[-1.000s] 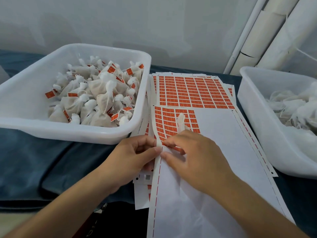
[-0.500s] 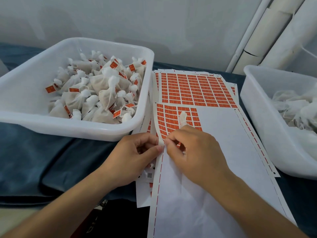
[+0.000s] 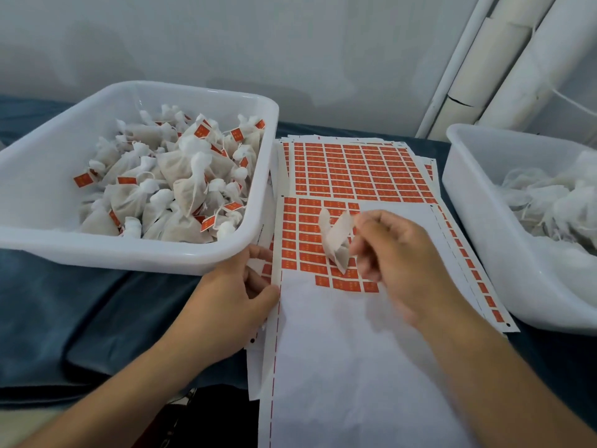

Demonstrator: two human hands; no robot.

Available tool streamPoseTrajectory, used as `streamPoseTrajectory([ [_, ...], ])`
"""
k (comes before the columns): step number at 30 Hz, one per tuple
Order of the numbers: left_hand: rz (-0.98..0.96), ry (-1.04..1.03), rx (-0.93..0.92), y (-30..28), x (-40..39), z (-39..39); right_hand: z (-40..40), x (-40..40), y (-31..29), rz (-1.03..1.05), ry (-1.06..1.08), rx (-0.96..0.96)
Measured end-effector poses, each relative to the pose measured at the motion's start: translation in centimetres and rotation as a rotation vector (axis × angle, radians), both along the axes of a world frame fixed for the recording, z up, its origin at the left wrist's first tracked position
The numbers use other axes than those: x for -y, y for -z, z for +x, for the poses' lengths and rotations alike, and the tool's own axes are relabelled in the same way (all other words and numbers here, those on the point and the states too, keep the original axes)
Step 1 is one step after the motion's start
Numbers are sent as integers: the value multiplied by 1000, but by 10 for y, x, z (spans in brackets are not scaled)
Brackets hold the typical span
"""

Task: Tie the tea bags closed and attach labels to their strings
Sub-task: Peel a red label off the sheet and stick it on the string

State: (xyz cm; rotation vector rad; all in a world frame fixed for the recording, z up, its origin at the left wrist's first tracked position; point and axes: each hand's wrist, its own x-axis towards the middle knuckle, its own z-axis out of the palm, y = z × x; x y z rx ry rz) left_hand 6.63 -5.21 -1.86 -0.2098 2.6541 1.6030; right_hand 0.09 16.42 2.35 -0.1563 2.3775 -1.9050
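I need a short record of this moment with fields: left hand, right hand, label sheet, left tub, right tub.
left hand: left hand holds the left edge of the label sheet
right hand: right hand pinches a tea bag above the sheet
label sheet: orange labels only in its upper left part
left tub: left tub holds tied bags with orange labels
right tub: right tub holds white bags, no labels visible

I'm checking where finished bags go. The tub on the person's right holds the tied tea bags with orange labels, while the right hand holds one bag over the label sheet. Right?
Not quite. The head view shows the labelled tea bags in the left tub; the right tub holds unlabelled white ones. The right hand does hold a bag over the label sheet.
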Motion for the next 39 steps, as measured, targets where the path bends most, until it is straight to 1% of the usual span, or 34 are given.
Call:
streamPoseTrajectory([
  [3,-215,-7,-28,-5,-4,6,-15,-14,-14,-171,90,7],
  [6,-488,25,-140,-11,-11,13,-31,-22,-21,-267,161,25],
  [8,-565,40,-215,-10,-17,14,-42,-24,-23,-309,192,42],
  [10,-516,61,-235,-9,-23,10,-53,-22,-21,-334,206,61],
  [14,-226,42,-135,-14,-36,-18,-72,-14,-10,-292,236,44],
  [16,-153,25,-83,-15,-42,-37,-77,-10,-1,-279,254,37],
  [19,-153,25,-42,-14,-53,-65,-79,-8,15,-226,277,4],
  [21,-176,21,-51,-11,-59,-80,-80,-9,22,-207,278,-14],
  [26,-167,9,-100,-5,-62,-104,-84,-14,30,-192,282,-27],
  [29,-124,44,-111,-1,-58,-111,-86,-16,32,-175,274,-41],
  [35,-32,61,-156,6,-56,-110,-84,-16,33,-127,195,-143],
  [39,1,63,-203,6,-54,-108,-75,-14,35,-47,98,-242],
])
